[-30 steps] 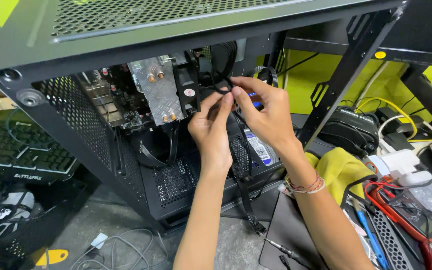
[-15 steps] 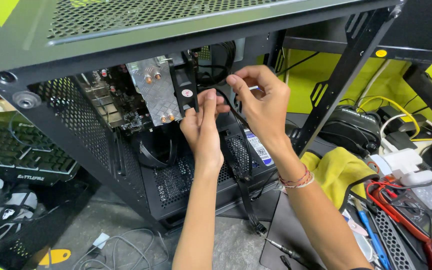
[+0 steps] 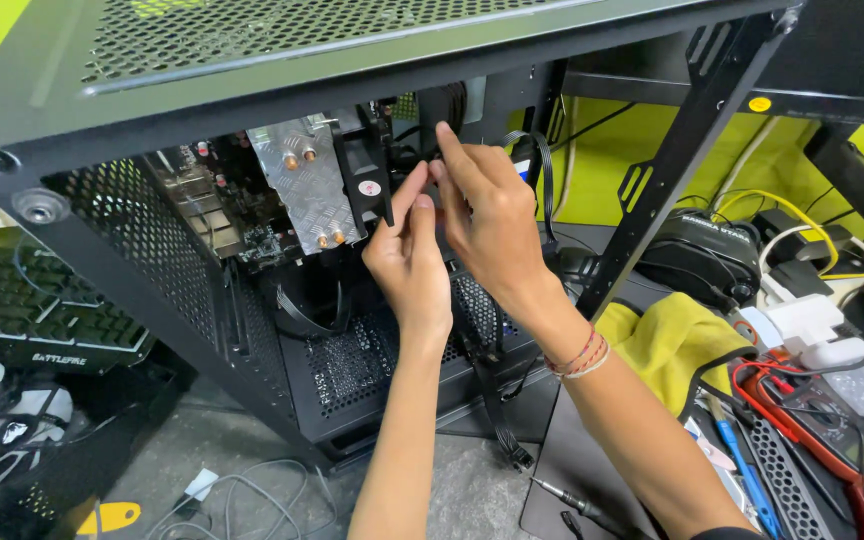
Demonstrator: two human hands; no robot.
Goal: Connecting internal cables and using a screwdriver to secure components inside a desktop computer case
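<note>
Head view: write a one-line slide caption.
Both hands, left and right, reach inside an open black computer case beside the cooler fan.

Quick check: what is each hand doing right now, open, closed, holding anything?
Left hand: fingers pinched together by the black fan in the computer case; what it grips cannot be told.
Right hand: fingers extended, loosely open; holding nothing visible.

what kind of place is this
Likely a computer repair or build bench: an open black computer case with both hands inside, a screwdriver lying on the mat, and cables heaped against the yellow-green wall.
</note>
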